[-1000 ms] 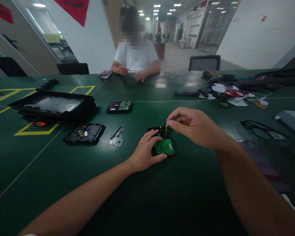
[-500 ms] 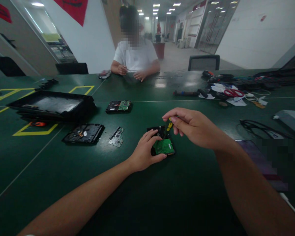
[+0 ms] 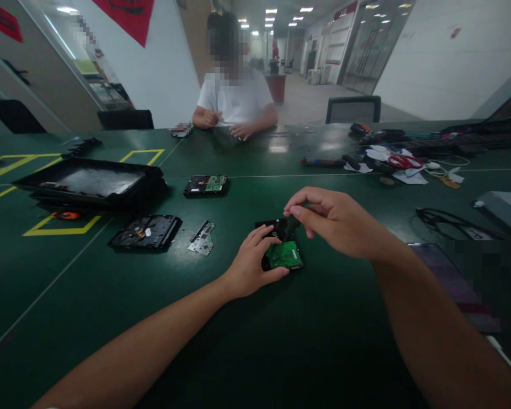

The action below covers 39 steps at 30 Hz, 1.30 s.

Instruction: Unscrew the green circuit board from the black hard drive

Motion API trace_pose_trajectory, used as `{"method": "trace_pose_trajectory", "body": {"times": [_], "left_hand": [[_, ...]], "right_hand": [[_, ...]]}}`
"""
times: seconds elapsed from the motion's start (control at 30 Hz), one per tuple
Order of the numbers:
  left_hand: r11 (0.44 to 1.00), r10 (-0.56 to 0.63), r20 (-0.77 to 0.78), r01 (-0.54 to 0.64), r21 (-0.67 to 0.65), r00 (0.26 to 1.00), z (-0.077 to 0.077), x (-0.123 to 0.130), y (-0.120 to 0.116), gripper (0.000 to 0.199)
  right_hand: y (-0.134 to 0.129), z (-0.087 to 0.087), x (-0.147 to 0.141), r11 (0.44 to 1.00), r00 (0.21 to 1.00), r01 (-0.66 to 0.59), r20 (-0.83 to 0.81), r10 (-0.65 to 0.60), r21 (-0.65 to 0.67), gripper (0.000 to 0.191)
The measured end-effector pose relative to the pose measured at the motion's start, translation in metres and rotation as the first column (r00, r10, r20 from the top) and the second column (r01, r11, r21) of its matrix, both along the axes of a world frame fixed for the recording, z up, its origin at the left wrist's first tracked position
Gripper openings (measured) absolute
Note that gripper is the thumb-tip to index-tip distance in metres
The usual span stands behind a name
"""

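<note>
A hard drive (image 3: 286, 255) with a green circuit board lies on the table in front of me. My left hand (image 3: 251, 261) grips it from the left, fingers over its top and thumb along the near edge. Above its far part, my right hand (image 3: 319, 216) pinches a screwdriver (image 3: 292, 225) between thumb and fingers. The tool stands nearly upright over the drive, its handle mostly covered by the fingers. Whether its tip sits in a screw I cannot tell. To the left lie a loose circuit board (image 3: 202, 238), an opened hard drive (image 3: 145, 232) and another hard drive (image 3: 206, 185).
Black stacked trays (image 3: 93, 184) stand at the left, on yellow tape marks. Tools, cables and paper scraps (image 3: 402, 162) lie at the far right. A phone-like dark slab (image 3: 451, 278) and a black cable (image 3: 447, 218) are by my right arm. A person (image 3: 238, 105) sits opposite.
The right fingers have turned the screwdriver, so its yellow handle patches no longer show. The left hand and the drive stay in place. Behind the glass at the left, a blurred figure has appeared.
</note>
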<state>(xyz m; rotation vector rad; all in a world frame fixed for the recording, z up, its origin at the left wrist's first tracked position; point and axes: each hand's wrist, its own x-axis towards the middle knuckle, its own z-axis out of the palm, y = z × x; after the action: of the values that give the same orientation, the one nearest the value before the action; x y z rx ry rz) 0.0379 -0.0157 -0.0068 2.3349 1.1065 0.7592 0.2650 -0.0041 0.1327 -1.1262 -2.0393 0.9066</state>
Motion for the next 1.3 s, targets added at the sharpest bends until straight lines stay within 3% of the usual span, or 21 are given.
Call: {"method": "trace_pose_trajectory", "body": {"times": [0.27, 0.4, 0.67, 0.97, 1.3], "left_hand": [[1.000, 0.003, -0.007, -0.003, 0.014, 1.000, -0.0039, -0.0002, 0.0013, 0.062], [1.000, -0.002, -0.010, 0.002, 0.001, 1.000, -0.0039, -0.0010, 0.0014, 0.062], [1.000, 0.003, -0.015, -0.004, -0.019, 1.000, 0.0016, -0.0001, -0.0002, 0.061], [1.000, 0.004, -0.010, -0.004, -0.010, 1.000, -0.0009, -0.0003, 0.0001, 0.061], [1.000, -0.001, -0.011, 0.001, 0.010, 1.000, -0.0010, -0.0001, 0.0002, 0.062]], "right_hand": [[0.0020, -0.0024, 0.0005, 0.999, 1.000, -0.026, -0.011, 0.026, -0.030, 0.023], [0.0021, -0.0023, 0.0002, 0.999, 1.000, 0.023, 0.020, -0.024, 0.028, 0.020], [0.0026, -0.0047, 0.0024, 0.994, 0.994, 0.104, 0.033, -0.105, 0.014, 0.021], [0.0014, -0.0020, 0.0003, 1.000, 1.000, -0.006, -0.002, 0.006, -0.004, 0.025], [0.0030, -0.0040, -0.0004, 1.000, 1.000, -0.017, -0.016, 0.017, 0.002, 0.024]]}}
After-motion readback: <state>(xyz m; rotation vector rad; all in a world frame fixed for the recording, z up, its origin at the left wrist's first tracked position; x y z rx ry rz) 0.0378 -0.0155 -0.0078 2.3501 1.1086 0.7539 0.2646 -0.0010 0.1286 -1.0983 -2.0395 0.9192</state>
